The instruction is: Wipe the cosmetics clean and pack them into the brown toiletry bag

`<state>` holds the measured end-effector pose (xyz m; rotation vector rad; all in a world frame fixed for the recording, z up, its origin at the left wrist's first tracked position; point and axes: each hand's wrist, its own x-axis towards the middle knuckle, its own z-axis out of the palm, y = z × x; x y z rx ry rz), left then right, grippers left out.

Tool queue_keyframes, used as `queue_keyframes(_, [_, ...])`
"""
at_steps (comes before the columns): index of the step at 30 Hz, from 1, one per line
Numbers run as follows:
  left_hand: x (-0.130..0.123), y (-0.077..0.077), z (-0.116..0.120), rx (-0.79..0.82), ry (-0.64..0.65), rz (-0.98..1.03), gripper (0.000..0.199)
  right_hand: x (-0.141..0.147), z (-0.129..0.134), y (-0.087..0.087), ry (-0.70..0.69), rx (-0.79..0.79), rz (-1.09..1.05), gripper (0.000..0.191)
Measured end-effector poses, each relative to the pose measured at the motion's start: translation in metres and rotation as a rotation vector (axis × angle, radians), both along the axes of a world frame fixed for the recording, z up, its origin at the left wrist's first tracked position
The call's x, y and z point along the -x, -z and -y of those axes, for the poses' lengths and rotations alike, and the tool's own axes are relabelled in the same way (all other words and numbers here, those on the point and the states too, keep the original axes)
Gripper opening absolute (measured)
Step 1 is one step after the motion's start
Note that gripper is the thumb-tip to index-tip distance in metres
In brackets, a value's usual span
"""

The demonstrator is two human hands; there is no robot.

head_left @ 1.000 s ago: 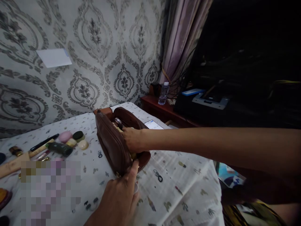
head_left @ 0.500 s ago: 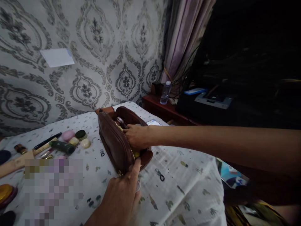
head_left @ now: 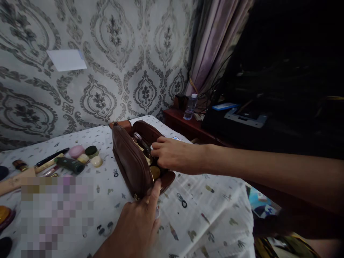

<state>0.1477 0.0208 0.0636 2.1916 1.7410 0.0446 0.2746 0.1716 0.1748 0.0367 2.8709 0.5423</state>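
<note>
My left hand and right hand are both totally bare, no gloves. Same deal with my right forearm, pretty slim, tapering toward the wrist, skin showing right up to the edge of view. There's a pale bit by my left fingers, too blurry to tell if I'm wearing it lol.

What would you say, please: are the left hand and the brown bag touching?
Touching: the head view shows the left hand with its extended finger lying against the near end of the brown bag, without a gap.
</note>
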Motion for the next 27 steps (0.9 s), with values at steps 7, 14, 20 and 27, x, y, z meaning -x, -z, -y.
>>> queue_keyframes(7, [0.0,-0.005,-0.001,0.005,-0.014,0.016,0.082,0.012,0.003,-0.006,0.195,-0.021,0.001,0.013])
queue_keyframes(14, [-0.001,-0.009,0.002,0.015,-0.034,0.008,0.081,0.01,0.009,-0.001,0.613,-0.021,-0.351,0.074])
queue_keyframes(20, [-0.001,-0.01,0.001,0.003,-0.024,-0.019,0.081,-0.003,0.001,0.005,0.964,0.319,-0.258,0.092])
queue_keyframes(27, [0.002,-0.001,0.002,-0.13,-0.002,0.008,0.083,-0.007,0.003,0.014,0.988,0.46,-0.337,0.076])
